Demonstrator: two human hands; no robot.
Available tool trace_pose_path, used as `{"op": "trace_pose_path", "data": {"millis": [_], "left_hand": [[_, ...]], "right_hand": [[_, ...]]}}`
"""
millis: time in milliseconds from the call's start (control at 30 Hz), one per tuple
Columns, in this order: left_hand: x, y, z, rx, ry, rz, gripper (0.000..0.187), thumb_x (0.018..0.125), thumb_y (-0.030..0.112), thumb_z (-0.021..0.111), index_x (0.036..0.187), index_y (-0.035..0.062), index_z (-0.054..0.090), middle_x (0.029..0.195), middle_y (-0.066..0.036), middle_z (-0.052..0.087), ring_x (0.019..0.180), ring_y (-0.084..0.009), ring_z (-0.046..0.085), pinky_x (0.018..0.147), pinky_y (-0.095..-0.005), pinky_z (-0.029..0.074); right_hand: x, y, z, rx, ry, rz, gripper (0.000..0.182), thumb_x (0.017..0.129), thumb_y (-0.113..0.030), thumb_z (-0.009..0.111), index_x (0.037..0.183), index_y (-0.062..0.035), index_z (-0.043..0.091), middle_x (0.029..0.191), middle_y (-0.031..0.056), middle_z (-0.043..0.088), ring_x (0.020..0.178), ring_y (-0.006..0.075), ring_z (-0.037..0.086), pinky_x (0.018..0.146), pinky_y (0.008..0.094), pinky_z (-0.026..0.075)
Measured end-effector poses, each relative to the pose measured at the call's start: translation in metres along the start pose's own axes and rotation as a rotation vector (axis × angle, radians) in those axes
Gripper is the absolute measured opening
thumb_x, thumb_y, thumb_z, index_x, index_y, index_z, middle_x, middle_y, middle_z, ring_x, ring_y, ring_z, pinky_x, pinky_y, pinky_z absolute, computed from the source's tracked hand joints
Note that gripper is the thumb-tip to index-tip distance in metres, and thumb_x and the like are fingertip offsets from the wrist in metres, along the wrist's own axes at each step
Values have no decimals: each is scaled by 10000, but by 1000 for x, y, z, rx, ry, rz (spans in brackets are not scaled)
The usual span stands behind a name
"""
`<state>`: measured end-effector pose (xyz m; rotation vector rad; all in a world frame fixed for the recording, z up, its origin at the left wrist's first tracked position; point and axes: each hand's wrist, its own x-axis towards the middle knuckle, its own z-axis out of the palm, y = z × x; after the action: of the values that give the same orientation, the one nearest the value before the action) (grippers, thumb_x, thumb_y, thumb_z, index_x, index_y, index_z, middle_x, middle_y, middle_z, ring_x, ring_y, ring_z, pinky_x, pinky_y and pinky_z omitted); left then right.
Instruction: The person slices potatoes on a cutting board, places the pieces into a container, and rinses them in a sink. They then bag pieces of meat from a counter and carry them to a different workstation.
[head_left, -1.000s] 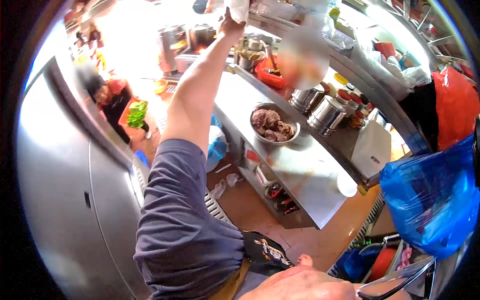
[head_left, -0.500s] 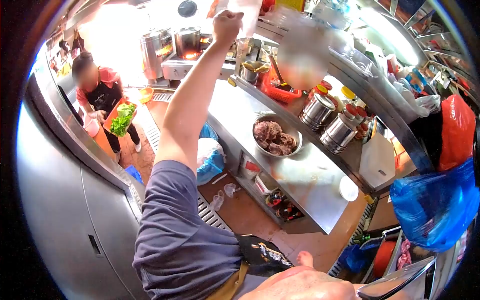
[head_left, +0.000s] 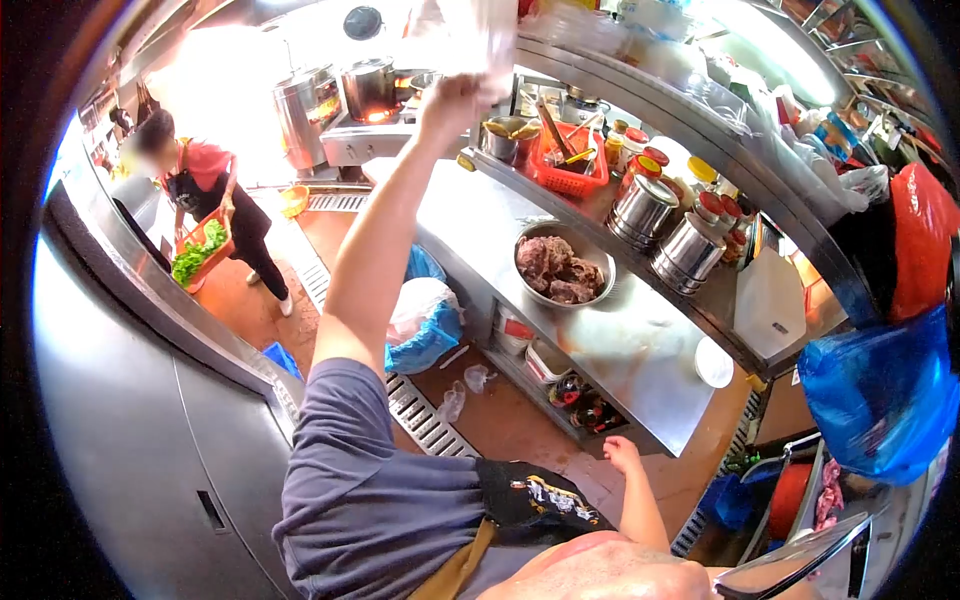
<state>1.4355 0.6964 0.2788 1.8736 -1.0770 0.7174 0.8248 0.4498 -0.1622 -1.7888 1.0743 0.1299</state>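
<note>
My left hand [head_left: 447, 108] is raised at arm's length, fingers closed on a thin, translucent plastic bag [head_left: 492, 38]. The bag is blurred and runs past the top edge of the view. Low in front of my black apron [head_left: 545, 503] hangs my right hand [head_left: 622, 455], its fingers curled with nothing visible in them. It is near the front corner of the steel counter [head_left: 640, 375], apart from it. On that counter stands a metal bowl [head_left: 602, 296] of dark meat chunks [head_left: 560, 268].
A co-worker [head_left: 215, 190] carries an orange basket [head_left: 215, 258] of green leaves at the left. Pots [head_left: 370, 88] stand over flames behind. A shelf holds metal canisters [head_left: 640, 212] and a red basket [head_left: 567, 175]. A lined bin [head_left: 425, 335] stands beside the counter.
My left hand has come down somewhat, the bag still in it. My right hand and forearm show more fully now. The co-worker has turned away, with the basket lower and further left.
</note>
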Motion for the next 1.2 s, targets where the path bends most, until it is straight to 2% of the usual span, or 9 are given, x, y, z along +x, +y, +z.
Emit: {"op": "trace_pose_path", "data": {"millis": [133,267,333,467,500,667,833,1067,1200], "left_hand": [[-140,69,54,1,44,-283,238,951,180,467,1007,69,670,865,-173,680,794,-290,684,689,-363,530],[-292,186,108,-389,-326,56,49,773,26,578,730,36,599,754,-156,554,746,-363,571,645,-430,468],[-330,250,126,-540,-369,180,63,753,47,605,798,9,629,821,-169,582,836,-369,572,732,-425,474],[-384,296,167,-686,-1149,41,186,792,111,622,963,39,636,987,-193,568,916,-387,568,768,-446,482],[-390,305,168,-793,-1077,80,274,799,145,647,1049,36,618,980,-195,563,901,-362,578,764,-419,485],[-415,311,212,-1208,-1745,-507,429,935,203,571,1309,6,502,1220,-77,589,1043,-166,587,872,-317,500],[-445,353,281,-1615,-1591,-1412,479,961,425,461,1289,78,493,1174,-164,608,1055,-313,591,925,-446,460],[-428,492,329,-1535,-1936,-1110,595,979,548,272,1141,63,576,1128,-128,638,1074,-276,579,895,-457,455],[-457,520,355,-1296,-1976,-536,303,941,300,570,1099,43,598,1003,-70,654,909,-163,616,789,-301,483]], "right_hand": [[1,-66,5,24,-92,-256,257,895,-175,608,1115,-43,617,840,29,647,677,103,584,555,243,451],[-50,-186,-1,897,-260,-323,554,896,-498,582,1307,-138,491,1114,27,610,974,125,552,765,295,439],[-79,-222,-13,1074,-352,-508,622,900,-431,616,1396,-114,413,1160,43,596,1060,185,555,877,336,454],[-86,-185,-37,8,89,-488,215,904,-218,599,1003,-30,625,826,127,659,723,170,588,677,315,477],[-96,-167,-36,181,202,-464,206,902,-219,599,926,-16,618,756,128,635,672,171,566,647,327,466],[-175,-65,-74,345,586,-247,188,890,-208,623,959,-33,640,741,84,621,689,143,551,648,307,459],[-293,-4,-118,86,685,-362,206,849,-108,638,1041,-47,684,926,87,653,861,225,621,781,321,494],[-361,98,-110,-61,806,-202,223,769,-44,667,968,-129,721,926,52,648,915,254,584,814,340,469],[-365,137,-92,-99,873,-116,183,783,-36,663,930,-125,724,918,42,649,901,250,583,798,339,473]]}}
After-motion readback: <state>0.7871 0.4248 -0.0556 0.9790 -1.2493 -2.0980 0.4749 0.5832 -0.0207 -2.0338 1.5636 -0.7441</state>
